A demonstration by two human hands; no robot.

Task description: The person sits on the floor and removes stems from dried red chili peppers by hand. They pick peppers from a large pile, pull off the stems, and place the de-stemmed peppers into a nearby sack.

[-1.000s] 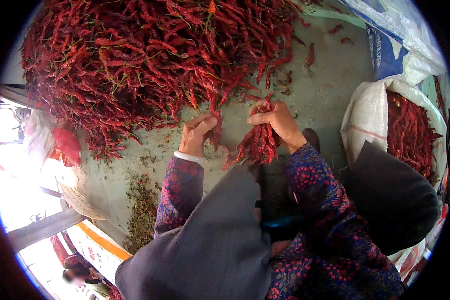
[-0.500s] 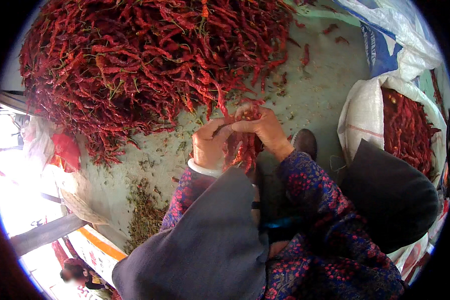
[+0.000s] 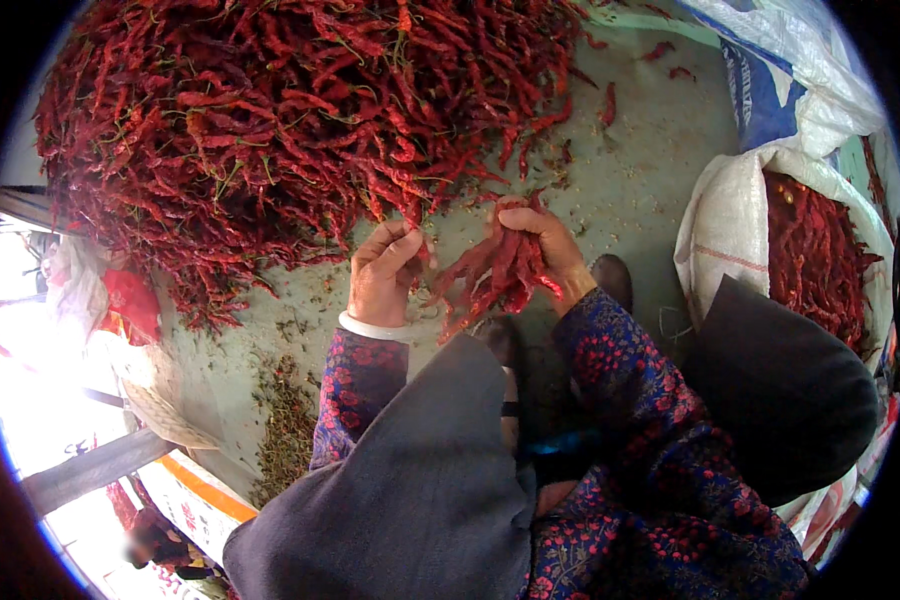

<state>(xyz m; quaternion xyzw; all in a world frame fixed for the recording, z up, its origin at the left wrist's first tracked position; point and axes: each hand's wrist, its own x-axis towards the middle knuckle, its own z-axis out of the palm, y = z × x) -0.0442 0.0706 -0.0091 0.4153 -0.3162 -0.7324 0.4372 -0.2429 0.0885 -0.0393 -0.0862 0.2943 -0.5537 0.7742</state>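
loose bunch of slim, wrinkled red chillies (image 3: pixel 498 272): below the pile, fanned from right hand (image 3: pixel 545 240), thumb clamped over it | left hand (image 3: pixel 380 270): pinching slim red pod (image 3: pixel 424 253) by near edge of heaped, wrinkled red chilli pile (image 3: pixel 270 130) | pinch lightly — pods look dry, may snap; hold bunch ends together, clear of pile | open white woven sack (image 3: pixel 720 235): right, well apart

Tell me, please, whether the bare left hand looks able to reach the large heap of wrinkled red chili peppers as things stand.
Probably yes: the left hand is right by the near edge of the heap, and nothing visible blocks the way, though it seems to pinch a red chili.
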